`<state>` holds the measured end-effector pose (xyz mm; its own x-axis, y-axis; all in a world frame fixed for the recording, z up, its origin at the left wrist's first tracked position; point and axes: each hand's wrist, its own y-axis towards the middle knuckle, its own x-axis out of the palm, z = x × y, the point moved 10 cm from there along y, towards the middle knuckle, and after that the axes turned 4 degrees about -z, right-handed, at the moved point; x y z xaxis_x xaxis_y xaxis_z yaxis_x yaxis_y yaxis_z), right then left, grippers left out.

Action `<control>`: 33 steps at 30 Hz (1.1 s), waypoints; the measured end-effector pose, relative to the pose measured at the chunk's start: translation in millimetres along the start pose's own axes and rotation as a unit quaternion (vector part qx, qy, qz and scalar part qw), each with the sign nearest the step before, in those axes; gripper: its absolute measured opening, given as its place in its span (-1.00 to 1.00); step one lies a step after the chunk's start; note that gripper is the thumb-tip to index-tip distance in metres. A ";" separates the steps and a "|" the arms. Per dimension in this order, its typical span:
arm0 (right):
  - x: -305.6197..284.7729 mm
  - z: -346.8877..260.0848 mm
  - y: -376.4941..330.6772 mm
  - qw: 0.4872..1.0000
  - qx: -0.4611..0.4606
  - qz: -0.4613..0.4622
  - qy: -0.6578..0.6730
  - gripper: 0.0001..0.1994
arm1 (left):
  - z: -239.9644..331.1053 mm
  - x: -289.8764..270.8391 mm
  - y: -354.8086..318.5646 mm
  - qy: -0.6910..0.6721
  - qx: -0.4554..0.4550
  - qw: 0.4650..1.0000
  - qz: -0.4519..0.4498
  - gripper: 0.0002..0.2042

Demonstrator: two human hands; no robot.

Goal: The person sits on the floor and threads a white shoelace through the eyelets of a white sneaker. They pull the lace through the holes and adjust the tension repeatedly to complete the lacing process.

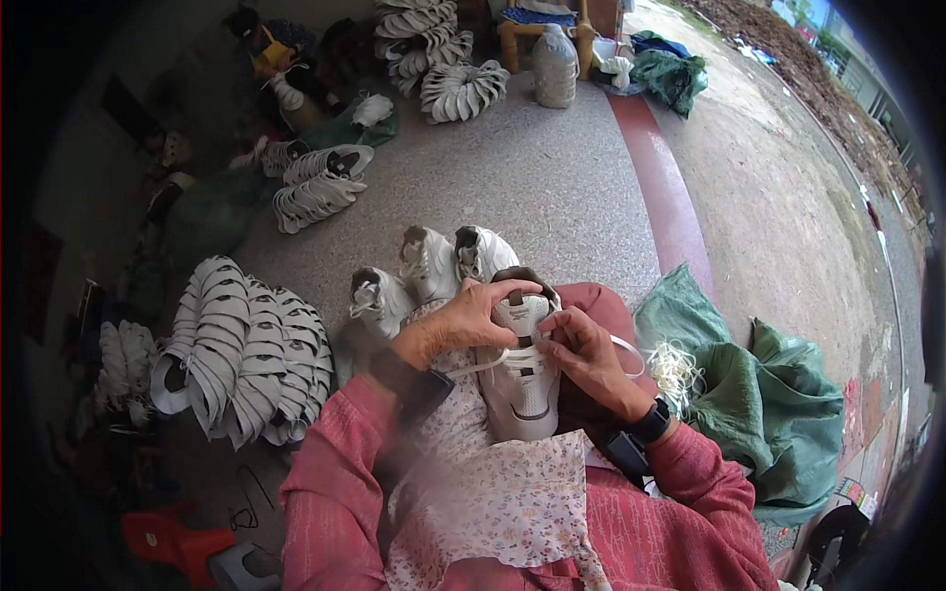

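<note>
On my lap lies a white sneaker [527, 392] with a brown collar lining, its toe pointing toward me. A white shoelace [625, 347] crosses its tongue, with loose lengths out to both sides. My left hand [473, 317] grips the shoe's upper left side, index finger stretched over the tongue and thumb near the eyelets. At the right eyelet edge, my right hand [583, 357] has thumb and fingers pinched on the lace; the exact pinch point is partly hidden. Just beyond stand three laced sneakers, including one white sneaker [382, 300] on the left.
Nested white shoe uppers [246, 355] stand in rows at left, with more stacks [463, 91] farther back. At right sits a green sack [788, 424] beside a bundle of white laces [675, 377]. A red stool [175, 540] is at lower left. Another person [271, 54] sits far left.
</note>
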<state>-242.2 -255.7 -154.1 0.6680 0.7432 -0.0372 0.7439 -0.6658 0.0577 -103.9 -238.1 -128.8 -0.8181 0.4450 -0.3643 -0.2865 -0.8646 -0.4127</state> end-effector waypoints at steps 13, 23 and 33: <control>10.1 -41.9 -8.1 0.954 -0.121 0.059 -0.267 -0.81 | 2.4 -5.8 1.4 -0.069 0.138 0.988 -0.010 -0.20; 7.0 -38.9 -2.6 0.957 -0.129 0.013 -0.260 -0.81 | -5.1 -2.7 7.5 -0.067 0.124 0.990 -0.016 -0.24; -19.9 -16.0 6.7 0.998 0.007 0.068 0.006 -0.89 | -2.7 -2.8 2.1 -0.212 0.111 0.970 -0.041 -0.38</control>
<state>-250.8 -273.8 -137.0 0.7632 0.6459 -0.0180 0.6460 -0.7619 0.0476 -100.8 -240.5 -130.9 -0.9065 0.4183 0.0575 -0.4202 -0.8805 -0.2193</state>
